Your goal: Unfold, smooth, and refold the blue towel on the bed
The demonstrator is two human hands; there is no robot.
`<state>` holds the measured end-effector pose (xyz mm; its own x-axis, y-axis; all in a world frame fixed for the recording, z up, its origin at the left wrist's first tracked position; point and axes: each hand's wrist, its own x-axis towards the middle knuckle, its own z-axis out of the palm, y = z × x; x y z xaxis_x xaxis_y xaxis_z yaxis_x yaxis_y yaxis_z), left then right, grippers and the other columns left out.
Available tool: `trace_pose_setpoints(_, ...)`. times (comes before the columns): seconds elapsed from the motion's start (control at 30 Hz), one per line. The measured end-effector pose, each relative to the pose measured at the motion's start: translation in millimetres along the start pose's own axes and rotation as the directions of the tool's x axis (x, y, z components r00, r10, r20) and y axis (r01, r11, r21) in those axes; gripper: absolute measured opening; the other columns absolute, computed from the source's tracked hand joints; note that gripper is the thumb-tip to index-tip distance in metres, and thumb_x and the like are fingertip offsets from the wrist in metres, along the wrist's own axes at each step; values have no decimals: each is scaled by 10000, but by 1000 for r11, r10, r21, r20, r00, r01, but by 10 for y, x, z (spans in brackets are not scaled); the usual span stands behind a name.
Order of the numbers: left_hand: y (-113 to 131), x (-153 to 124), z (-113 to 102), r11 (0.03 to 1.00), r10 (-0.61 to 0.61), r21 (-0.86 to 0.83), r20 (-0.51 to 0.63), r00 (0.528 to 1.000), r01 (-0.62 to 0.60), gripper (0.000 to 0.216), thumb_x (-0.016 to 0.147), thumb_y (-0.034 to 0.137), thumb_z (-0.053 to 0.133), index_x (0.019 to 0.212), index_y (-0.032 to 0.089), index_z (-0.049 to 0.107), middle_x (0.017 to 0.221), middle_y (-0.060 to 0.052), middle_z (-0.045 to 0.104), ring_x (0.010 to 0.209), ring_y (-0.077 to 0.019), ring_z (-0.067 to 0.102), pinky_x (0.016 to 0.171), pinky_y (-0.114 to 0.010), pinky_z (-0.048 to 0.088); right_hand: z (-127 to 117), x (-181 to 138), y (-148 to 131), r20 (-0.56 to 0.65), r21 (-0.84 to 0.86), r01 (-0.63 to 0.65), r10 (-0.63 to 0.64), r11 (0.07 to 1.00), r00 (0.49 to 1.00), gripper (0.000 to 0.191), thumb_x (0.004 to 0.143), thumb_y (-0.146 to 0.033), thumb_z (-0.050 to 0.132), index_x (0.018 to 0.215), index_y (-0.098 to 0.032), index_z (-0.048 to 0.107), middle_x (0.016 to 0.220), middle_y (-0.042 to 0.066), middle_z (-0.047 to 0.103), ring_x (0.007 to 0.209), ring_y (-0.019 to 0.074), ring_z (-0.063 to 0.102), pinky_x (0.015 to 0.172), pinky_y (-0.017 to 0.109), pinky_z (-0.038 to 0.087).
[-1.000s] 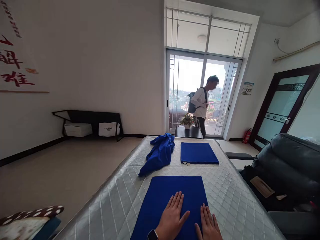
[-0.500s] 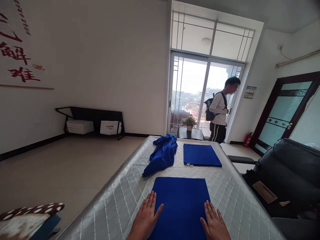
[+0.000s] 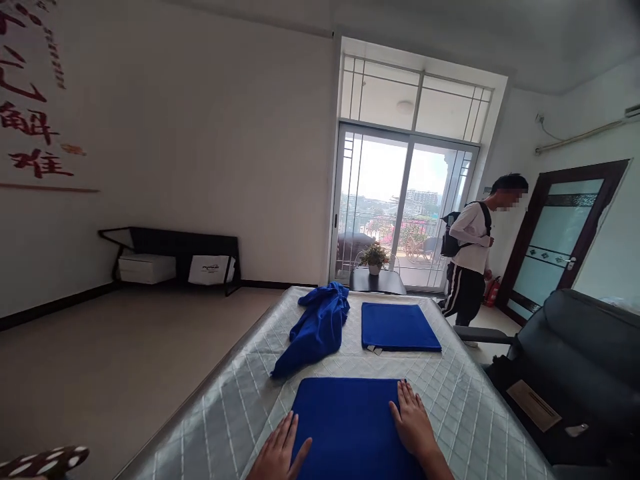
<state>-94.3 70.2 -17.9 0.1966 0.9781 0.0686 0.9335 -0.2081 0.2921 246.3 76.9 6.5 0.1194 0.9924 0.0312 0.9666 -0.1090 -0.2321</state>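
A folded blue towel (image 3: 345, 423) lies flat on the quilted grey surface (image 3: 465, 407) right in front of me. My left hand (image 3: 277, 453) rests flat at the towel's left edge, fingers spread. Palm down, my right hand (image 3: 413, 423) lies on the towel's right edge. Farther off, a second folded blue towel (image 3: 397, 327) sits flat, and a crumpled blue towel (image 3: 315, 327) lies to its left.
A person with a backpack (image 3: 470, 260) walks at the right by the glass balcony door. A small dark table with a potted plant (image 3: 375, 257) stands past the surface's far end. A black sofa (image 3: 580, 353) is at the right; a low black bench (image 3: 175, 250) lines the far wall.
My hands slid apart from the towel's middle to its left and right edges. The person walked from the balcony door to the right. The view tilted up slightly.
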Motion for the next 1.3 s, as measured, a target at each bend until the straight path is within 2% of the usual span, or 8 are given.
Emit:
trace_pose_setpoints(0.27,-72,67,58,998,-4,59,-151,988,13,654,935,568,295,1453,208,466,1510,-16,476,1400,-213,422,1160,-412,357,-26,-27,17,-6,53,1,0,999,1000,698,972,-497,181,1550,-106,207,1620,68,187,1505,194,119,1218,395,90)
trace_pose_setpoints(0.37,84,111,88,991,132,45,-211,968,-125,591,936,538,369,1440,253,490,1507,-18,486,1382,-256,447,1132,-448,403,-31,-36,25,-12,77,6,-5,997,1000,691,972,-490,191,1553,-116,206,1620,65,193,1505,194,120,1218,395,84)
trace_pose_setpoints(0.47,519,196,117,932,361,36,-164,918,-360,574,938,529,430,1461,292,456,1515,-23,478,1382,-259,448,1136,-439,404,-28,-41,29,-13,88,6,-5,996,1000,680,975,-477,194,1555,-122,198,1622,66,181,1505,189,119,1216,391,77)
trace_pose_setpoints(0.57,1173,371,148,873,487,32,-88,869,-486,589,961,561,401,1460,253,457,1516,-69,476,1394,-261,430,1157,-450,374,-26,-43,34,-9,76,5,-5,997,1000,666,979,-448,194,1555,-113,193,1625,70,167,1508,190,107,1214,394,72)
trace_pose_setpoints(0.7,1936,691,243,849,528,-1,-54,847,-529,599,1005,546,287,1461,194,450,1533,-111,444,1434,-250,363,1175,-460,334,-12,-47,54,20,19,50,-50,999,999,623,964,-317,211,1549,-104,214,1631,66,139,1510,193,81,1211,398,65)
trace_pose_setpoints(0.8,2138,867,365,864,503,-3,-69,862,-504,602,1022,524,217,1473,185,428,1536,-116,437,1448,-245,336,1185,-489,302,3,-43,68,29,-9,55,-54,998,998,626,937,-233,219,1550,-107,215,1631,65,146,1510,186,76,1211,397,64)
trace_pose_setpoints(0.97,1808,963,524,896,444,53,-82,892,-441,632,1009,563,237,1496,191,390,1555,-114,402,1462,-255,304,1182,-503,293,-6,-22,56,10,18,18,-18,1000,1000,641,975,-370,181,1552,-89,188,1629,69,152,1509,183,91,1214,386,74)
trace_pose_setpoints(1.3,311,920,245,962,209,202,-99,973,-186,738,978,642,173,1510,165,359,1574,-123,366,1470,-276,283,1184,-496,258,-37,-32,29,5,48,-9,9,999,1000,673,981,-444,174,1555,-93,181,1628,68,166,1507,168,100,1214,363,56)
